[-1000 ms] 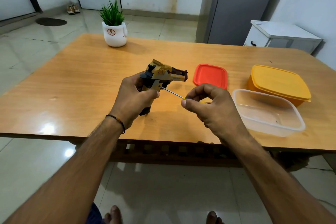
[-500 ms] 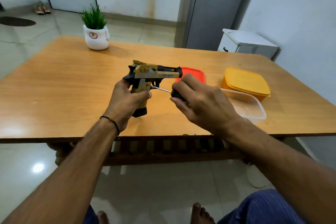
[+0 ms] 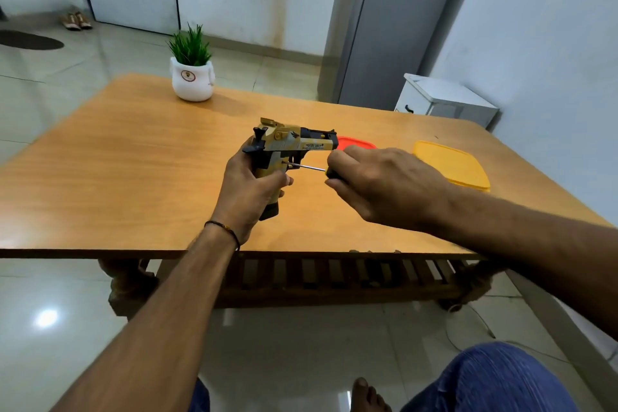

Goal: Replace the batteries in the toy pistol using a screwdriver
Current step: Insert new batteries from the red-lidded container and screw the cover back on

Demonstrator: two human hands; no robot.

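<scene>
At far left of the table point(image 3: 117, 160), a potted plant point(image 3: 191, 77), well apart from the work. Nearer the middle, left hand point(image 3: 249, 192) wrapped round the grip of the toy pistol point(image 3: 291, 144), fingers curled closed on it. Pistol held upright just above the tabletop, barrel pointing right. Looks like light, hollow, rigid plastic: easy to steady one-handed, yet smooth enough to twist under a turning tool, so best gripped low on the handle, clear of the working spot.

Next, the screwdriver point(image 3: 309, 167), thin metal shaft lying nearly level, tip set against the side of the grip, presumably on a screw too small to make out. Handle buried in the right hand point(image 3: 384, 184), fingers curled tight round it. Likely stage: loosening the screw, batteries not yet out. Calls for straight, firm pressure along the shaft, or risks slipping and chewing the head.

Beyond the right hand, a red lid point(image 3: 359, 144) and a yellow box point(image 3: 451, 165) on the table, both partly hidden.
</scene>
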